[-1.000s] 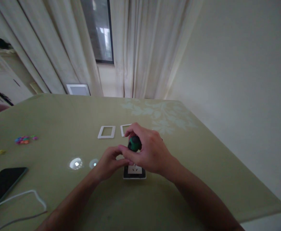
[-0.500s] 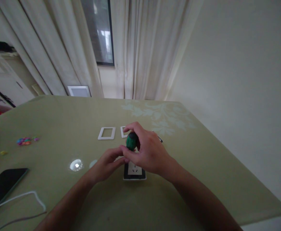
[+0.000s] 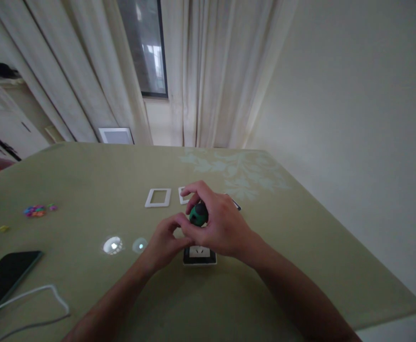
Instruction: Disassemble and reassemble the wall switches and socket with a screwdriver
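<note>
Wrapped in my right hand [image 3: 218, 221] is the green and black handle of a screwdriver [image 3: 198, 214], its butt end turned up toward me and its shaft hidden. Under both hands lies a wall socket [image 3: 200, 255] with a pale face, a dark surround and a white edge; its far part is covered. My left hand [image 3: 167, 241] is closed in a pinch at the socket's left side, right against the right hand's thumb. What its fingertips hold is hidden behind that thumb.
Beyond the hands lie a white square frame [image 3: 158, 198], a second white frame [image 3: 183, 195] partly covered, and a dark-and-white piece [image 3: 235, 203]. To the left are a phone [image 3: 8, 270], a white cable [image 3: 51, 289] and small colourful bits [image 3: 37, 210]. A wall [image 3: 354, 142] borders the table's right.
The screwdriver handle has turned and tilted in my right hand, so its butt end points more toward me. My left hand has shifted slightly right, its fingertips now farther behind the right thumb.
</note>
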